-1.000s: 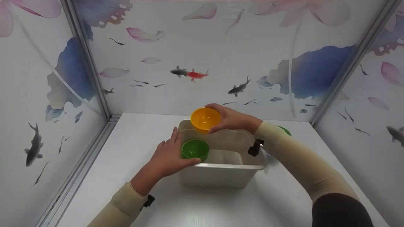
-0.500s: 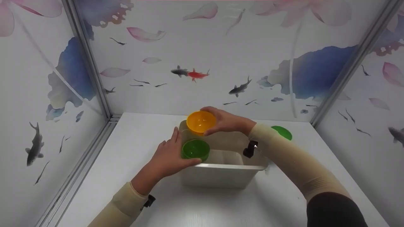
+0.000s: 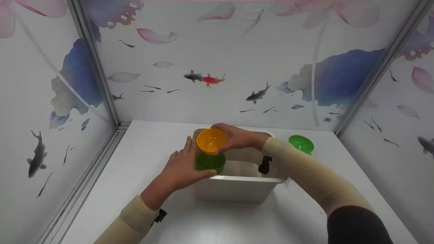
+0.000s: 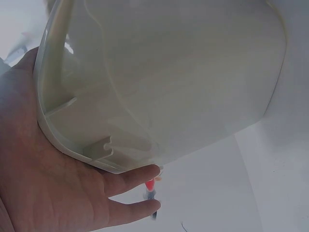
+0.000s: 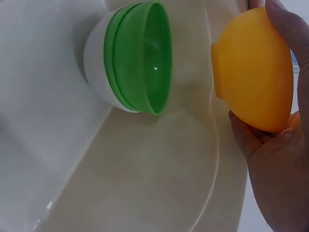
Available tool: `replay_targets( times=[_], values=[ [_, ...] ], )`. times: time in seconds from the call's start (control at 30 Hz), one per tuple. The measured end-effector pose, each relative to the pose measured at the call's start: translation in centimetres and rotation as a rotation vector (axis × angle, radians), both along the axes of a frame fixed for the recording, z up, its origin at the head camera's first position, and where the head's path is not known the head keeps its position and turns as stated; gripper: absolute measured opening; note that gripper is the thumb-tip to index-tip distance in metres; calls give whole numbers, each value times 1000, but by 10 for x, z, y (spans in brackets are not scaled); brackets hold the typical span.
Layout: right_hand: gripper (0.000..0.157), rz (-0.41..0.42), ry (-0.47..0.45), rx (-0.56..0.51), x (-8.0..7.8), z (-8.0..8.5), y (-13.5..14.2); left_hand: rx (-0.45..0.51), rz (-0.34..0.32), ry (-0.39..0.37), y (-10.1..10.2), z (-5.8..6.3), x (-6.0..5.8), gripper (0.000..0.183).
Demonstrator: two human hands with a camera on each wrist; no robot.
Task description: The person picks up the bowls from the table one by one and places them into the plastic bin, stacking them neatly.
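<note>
An orange bowl (image 3: 212, 140) is pinched at its rim by my right hand (image 3: 239, 137), above the left part of a pale plastic bin (image 3: 237, 189). Below it inside the bin sits a stack topped by green bowls (image 5: 145, 58); the right wrist view shows them nested in a white bowl (image 5: 95, 60). The orange bowl overlaps the stack's far edge in the head view. My left hand (image 3: 179, 169) rests against the bin's left end, its fingers (image 4: 133, 179) straight along the outer wall and its thumb along the near rim.
Another green bowl (image 3: 301, 143) stands on the white table (image 3: 145, 145) to the right of the bin, partly behind my right sleeve (image 3: 305, 166). Printed wall panels (image 3: 190, 44) enclose the table at the back and both sides.
My right hand has brought the orange bowl down and slightly left, toward the green stack. The green bowl on the right has come out from behind my sleeve. My left hand stays in place.
</note>
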State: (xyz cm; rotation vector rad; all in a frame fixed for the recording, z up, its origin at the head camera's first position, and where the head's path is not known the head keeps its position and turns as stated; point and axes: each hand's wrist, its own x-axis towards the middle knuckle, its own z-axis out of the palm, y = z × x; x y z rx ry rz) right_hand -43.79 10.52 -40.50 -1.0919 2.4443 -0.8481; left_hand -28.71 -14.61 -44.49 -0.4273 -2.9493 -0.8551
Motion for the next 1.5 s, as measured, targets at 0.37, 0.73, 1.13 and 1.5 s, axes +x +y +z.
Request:
replay_targets(
  times=[0.37,0.73,1.13,1.5],
  values=[
    [102,52,22,10,4,-18,-9,12,-3,-18,1,1,2,146],
    [98,-11,25,93,17,-29,-18,-7,-1,-33,1,3,3,144],
    [99,56,105,215,17,-39,-21,-14,-5,-27,1,3,4,139],
    [106,187,146,213,10,-48,-25,-16,-3,-4,1,1,3,135]
  ],
)
